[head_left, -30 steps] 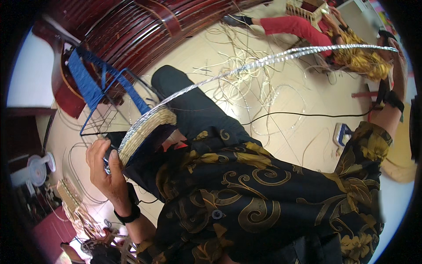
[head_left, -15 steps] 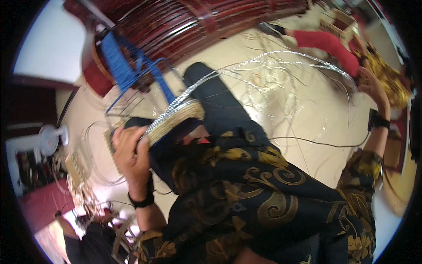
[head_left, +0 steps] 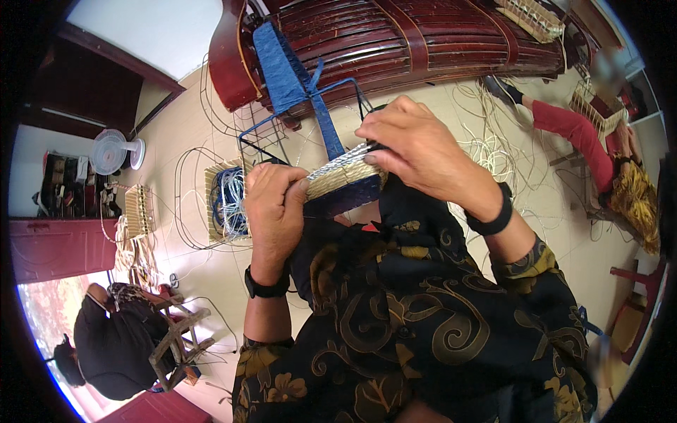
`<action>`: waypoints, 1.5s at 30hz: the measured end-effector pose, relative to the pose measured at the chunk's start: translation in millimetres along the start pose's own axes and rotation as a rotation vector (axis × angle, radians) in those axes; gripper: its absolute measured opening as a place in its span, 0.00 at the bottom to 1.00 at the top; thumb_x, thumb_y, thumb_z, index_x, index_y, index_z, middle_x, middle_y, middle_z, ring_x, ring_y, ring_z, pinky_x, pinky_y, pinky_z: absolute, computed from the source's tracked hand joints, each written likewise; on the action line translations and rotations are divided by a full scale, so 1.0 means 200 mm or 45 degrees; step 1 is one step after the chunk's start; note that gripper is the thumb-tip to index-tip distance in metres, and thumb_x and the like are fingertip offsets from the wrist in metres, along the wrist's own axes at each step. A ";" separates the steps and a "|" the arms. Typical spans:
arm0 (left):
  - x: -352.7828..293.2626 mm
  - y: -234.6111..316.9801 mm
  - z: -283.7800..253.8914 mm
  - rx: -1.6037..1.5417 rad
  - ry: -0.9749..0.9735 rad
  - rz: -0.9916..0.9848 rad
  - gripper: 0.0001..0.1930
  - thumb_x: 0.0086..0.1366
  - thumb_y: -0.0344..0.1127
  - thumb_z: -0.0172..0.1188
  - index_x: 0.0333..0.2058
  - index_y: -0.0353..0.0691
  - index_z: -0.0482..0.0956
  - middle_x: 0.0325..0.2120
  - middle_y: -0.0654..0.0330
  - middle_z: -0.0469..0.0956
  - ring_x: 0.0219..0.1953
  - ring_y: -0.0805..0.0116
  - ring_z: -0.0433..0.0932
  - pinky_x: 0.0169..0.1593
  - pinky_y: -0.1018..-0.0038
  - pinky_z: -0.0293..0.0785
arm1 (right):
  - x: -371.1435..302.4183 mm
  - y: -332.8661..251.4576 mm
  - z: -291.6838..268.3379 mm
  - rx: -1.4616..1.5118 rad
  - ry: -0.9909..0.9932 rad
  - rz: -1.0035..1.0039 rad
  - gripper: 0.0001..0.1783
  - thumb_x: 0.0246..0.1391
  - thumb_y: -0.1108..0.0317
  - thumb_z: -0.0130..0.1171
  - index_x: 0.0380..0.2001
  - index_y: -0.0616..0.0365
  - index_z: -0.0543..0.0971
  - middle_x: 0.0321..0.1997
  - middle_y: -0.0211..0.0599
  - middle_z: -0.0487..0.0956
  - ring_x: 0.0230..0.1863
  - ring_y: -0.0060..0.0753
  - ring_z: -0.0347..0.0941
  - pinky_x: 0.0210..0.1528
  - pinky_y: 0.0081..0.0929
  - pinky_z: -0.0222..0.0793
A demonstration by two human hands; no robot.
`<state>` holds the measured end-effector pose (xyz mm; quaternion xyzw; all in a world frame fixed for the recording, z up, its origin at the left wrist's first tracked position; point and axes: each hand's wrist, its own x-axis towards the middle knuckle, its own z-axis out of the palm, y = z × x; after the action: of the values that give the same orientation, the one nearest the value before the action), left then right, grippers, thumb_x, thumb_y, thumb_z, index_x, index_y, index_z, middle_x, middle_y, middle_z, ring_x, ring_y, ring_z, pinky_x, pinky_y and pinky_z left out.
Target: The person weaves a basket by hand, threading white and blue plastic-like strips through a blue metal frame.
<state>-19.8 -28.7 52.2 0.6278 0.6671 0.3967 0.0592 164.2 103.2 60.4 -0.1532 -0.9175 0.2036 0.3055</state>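
Left hand (head_left: 273, 211): I've got it clasping the band's left end, thumb over the near face.
Right hand (head_left: 423, 151): fingers curled in at the band's right end; whether they pinch anything, I can't tell from here.
Woven beige band (head_left: 335, 183): right between the two hands' fingers, rows lying tight; I'd call that stretch done.
Silver strand (head_left: 338, 164): running along the top edge between the fingertips; looks partway to me, how much is left hidden under the right fingers.
Dark blue side (head_left: 349, 199): just below the fingers, no silver showing.
Strand-filled basket (head_left: 214, 204): left of the left fingers, apart, loose ends inside.
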 end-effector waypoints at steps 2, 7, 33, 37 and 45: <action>-0.01 0.01 0.01 0.000 0.026 -0.023 0.02 0.50 0.25 0.56 0.24 0.37 0.72 0.20 0.58 0.70 0.27 0.61 0.70 0.46 0.67 0.61 | 0.03 0.02 0.04 -0.059 -0.011 -0.065 0.10 0.43 0.68 0.59 0.30 0.58 0.77 0.31 0.35 0.75 0.34 0.37 0.65 0.41 0.30 0.61; -0.03 0.04 0.03 0.119 0.162 0.071 0.06 0.48 0.26 0.57 0.27 0.36 0.74 0.29 0.56 0.71 0.38 0.57 0.69 0.47 0.63 0.59 | 0.02 0.01 -0.01 -0.005 -0.154 0.029 0.06 0.41 0.68 0.59 0.21 0.58 0.74 0.25 0.32 0.71 0.32 0.36 0.63 0.36 0.29 0.57; 0.14 0.22 0.01 0.431 -0.177 0.229 0.13 0.53 0.24 0.51 0.38 0.41 0.76 0.42 0.56 0.72 0.52 0.60 0.66 0.60 0.56 0.44 | 0.03 0.03 -0.10 -0.041 0.146 0.334 0.04 0.43 0.65 0.60 0.20 0.50 0.79 0.18 0.27 0.73 0.29 0.27 0.64 0.42 0.30 0.50; 0.17 0.14 0.04 0.242 -0.471 0.326 0.13 0.53 0.23 0.52 0.37 0.42 0.77 0.33 0.59 0.76 0.43 0.64 0.73 0.61 0.56 0.42 | 0.10 0.08 -0.04 -0.350 0.016 0.162 0.04 0.39 0.65 0.63 0.20 0.51 0.80 0.22 0.26 0.73 0.31 0.27 0.64 0.42 0.29 0.52; 0.16 0.08 0.06 0.295 -0.495 0.277 0.17 0.51 0.23 0.48 0.35 0.53 0.79 0.22 0.66 0.72 0.35 0.68 0.72 0.57 0.53 0.46 | 0.20 0.09 0.10 -0.391 -0.196 0.096 0.02 0.38 0.65 0.62 0.18 0.47 0.79 0.20 0.24 0.70 0.32 0.30 0.63 0.41 0.33 0.50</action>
<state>-7.2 4.2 66.5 0.7631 0.6125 0.1934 0.0711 123.2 128.9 58.1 -0.2165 -0.9520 0.0834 0.1995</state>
